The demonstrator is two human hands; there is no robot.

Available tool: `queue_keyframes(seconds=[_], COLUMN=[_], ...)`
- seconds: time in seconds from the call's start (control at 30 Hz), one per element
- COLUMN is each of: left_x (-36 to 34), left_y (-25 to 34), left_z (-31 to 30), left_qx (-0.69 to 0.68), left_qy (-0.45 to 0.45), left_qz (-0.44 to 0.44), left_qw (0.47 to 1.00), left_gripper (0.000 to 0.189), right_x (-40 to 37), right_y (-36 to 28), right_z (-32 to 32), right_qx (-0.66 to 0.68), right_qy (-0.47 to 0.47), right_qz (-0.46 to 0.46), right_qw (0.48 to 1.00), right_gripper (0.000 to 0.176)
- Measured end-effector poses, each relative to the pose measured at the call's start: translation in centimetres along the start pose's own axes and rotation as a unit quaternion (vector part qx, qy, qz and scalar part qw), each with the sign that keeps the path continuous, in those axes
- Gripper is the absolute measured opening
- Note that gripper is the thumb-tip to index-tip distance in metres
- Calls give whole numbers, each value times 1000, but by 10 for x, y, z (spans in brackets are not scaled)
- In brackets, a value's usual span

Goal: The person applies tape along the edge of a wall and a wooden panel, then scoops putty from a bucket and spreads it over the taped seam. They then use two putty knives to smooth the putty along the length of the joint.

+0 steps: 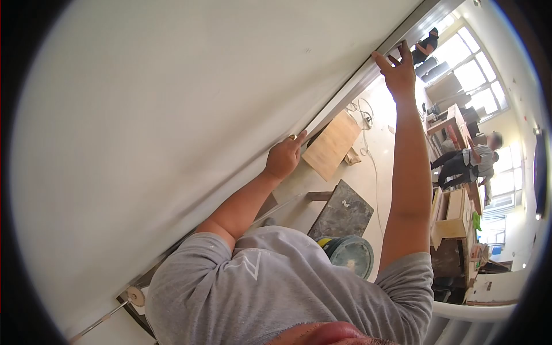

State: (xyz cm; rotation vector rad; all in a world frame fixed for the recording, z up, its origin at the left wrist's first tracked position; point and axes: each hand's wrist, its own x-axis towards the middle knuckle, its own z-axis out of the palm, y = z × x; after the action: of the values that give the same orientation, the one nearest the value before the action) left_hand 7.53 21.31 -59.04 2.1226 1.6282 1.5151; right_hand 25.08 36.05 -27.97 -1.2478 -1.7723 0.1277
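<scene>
Along the edge of the big white panel point(172, 86), a long shiny strip point(342, 95) runs on a slant, in front of the person. The left hand point(283, 157) is nearer the chest, fingers bent, tips at the strip; I cannot tell if it grips. Farther up, the right hand point(399, 77) touches the strip, thumb and fingers spread apart.

- You have two bare hands in view, one left hand point(283, 156) and one right hand point(398, 76).
- You have one large pale panel point(172, 109).
- You have one metal strip point(348, 93).
- You wear one grey T-shirt point(287, 287).
- You see one plywood board point(332, 145), one stained dark board point(347, 210) and one bucket point(352, 256).
- You see at least two other people point(425, 47); overlapping bodies hide the exact number.
</scene>
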Motion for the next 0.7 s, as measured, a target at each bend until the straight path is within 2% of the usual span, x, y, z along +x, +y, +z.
queue_keyframes(seconds=[0.3, 0.4, 0.7], left_x=[-6, -4, 36], left_y=[-3, -6, 2], left_z=[0, 3, 32], left_qx=[-36, -7, -9], left_qy=[62, 38, -96], left_qz=[26, 13, -124], left_qw=[997, 999, 988], left_gripper=[49, 48, 46], right_x=[2, 2, 4], right_y=[6, 4, 7], right_z=[-1, -1, 1], right_qx=[3, 6, 4], right_qy=[-1, -3, -7], right_qz=[1, 1, 1], right_qw=[1000, 1000, 1000], right_gripper=[110, 110, 109])
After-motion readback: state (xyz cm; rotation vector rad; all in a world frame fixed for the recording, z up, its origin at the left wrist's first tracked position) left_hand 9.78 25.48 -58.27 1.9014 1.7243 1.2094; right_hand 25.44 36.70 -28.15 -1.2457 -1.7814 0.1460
